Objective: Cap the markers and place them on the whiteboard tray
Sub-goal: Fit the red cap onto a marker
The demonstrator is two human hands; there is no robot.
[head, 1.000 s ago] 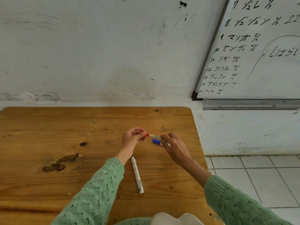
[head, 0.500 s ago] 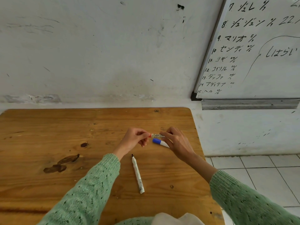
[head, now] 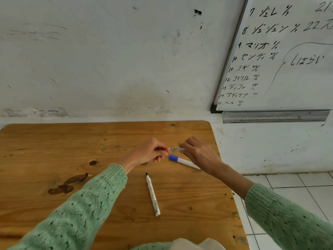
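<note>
Both hands hold one red marker (head: 175,149) level above the wooden table (head: 54,141). My left hand (head: 149,152) pinches its red cap (head: 165,150), which sits on the marker's left end. My right hand (head: 200,154) grips the white barrel at the other end. A blue-capped marker (head: 182,160) lies on the table just below, its tail under my right hand. An uncapped black marker (head: 152,194) lies nearer to me, tip pointing away. The metal whiteboard tray (head: 275,116) is on the wall at the upper right.
The whiteboard (head: 288,51) with black writing hangs above the tray. The table's right edge ends over a white tiled floor (head: 297,188). Dark stains (head: 68,183) mark the wood at the left. A pale cloth (head: 194,244) shows at the bottom edge.
The red cap has come together with the marker's tip; the gap between my hands has closed. The blue and black markers have not moved on the table.
</note>
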